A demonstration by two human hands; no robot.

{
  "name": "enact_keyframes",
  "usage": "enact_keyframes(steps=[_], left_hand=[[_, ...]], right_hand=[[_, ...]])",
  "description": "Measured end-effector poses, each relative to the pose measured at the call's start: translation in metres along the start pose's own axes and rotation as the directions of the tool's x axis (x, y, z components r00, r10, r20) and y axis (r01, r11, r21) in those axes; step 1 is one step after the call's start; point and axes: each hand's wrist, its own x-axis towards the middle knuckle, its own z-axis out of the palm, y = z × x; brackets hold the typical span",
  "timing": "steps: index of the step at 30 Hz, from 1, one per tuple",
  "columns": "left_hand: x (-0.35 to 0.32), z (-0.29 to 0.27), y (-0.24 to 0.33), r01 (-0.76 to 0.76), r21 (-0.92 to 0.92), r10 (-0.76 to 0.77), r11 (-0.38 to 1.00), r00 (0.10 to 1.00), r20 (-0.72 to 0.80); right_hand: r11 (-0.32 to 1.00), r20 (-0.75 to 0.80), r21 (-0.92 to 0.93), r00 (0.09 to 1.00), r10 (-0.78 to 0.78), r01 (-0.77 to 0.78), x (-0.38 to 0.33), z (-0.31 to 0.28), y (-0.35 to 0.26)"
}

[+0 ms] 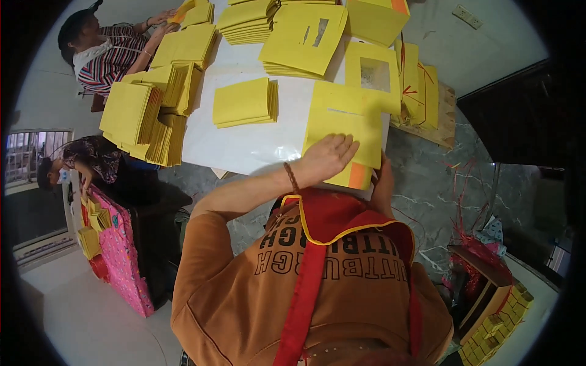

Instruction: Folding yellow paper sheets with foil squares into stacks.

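Observation:
A yellow paper piece (348,116) with an orange strip on its near edge lies at the front right of the white-topped table (235,146). My left hand (329,160) rests flat on its lower part, fingers stretched out to the right. Beside the paper's near right corner is my right hand (383,180); its fingers are mostly hidden, so whether it grips the paper cannot be made out. Just behind lies another yellow piece (384,67) with a pale rectangular window. A small folded yellow stack (244,104) sits to the left of my left hand.
Yellow stacks (131,116) line the table's left side, and more (302,39) stand at the back. Red-tied yellow bundles (418,91) lie on a wooden board at right. One person (116,55) works at far left, another (91,161) at a pink-covered table (122,262).

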Motion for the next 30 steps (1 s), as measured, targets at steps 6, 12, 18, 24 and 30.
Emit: enact_keyframes(steps=[6,12,18,24,30], left_hand=[[-0.036,-0.073,-0.055,0.015,-0.389,-0.127,0.921,0.956,-0.263],[-0.115,-0.080,-0.131,0.407,0.029,-0.365,0.913,0.846,-0.388],[-0.153,-0.024,-0.169,0.489,0.097,-0.438,0.867,0.840,-0.320],[-0.164,0.014,-0.173,0.452,0.052,-0.443,0.891,0.888,-0.121],[-0.167,0.007,-0.177,0.428,-0.038,-0.429,0.903,0.903,-0.029]], right_hand=[[0.960,-0.075,-0.276,0.995,-0.063,0.041,0.013,-0.030,0.005],[0.592,0.073,-0.732,0.902,-0.425,0.338,0.024,-0.040,0.039],[0.246,0.211,-0.873,0.782,-0.586,0.420,0.030,-0.037,0.059],[0.390,0.096,-0.843,0.816,-0.570,0.371,0.034,-0.040,0.065],[0.429,0.076,-0.825,0.825,-0.560,0.367,0.030,-0.037,0.064]])
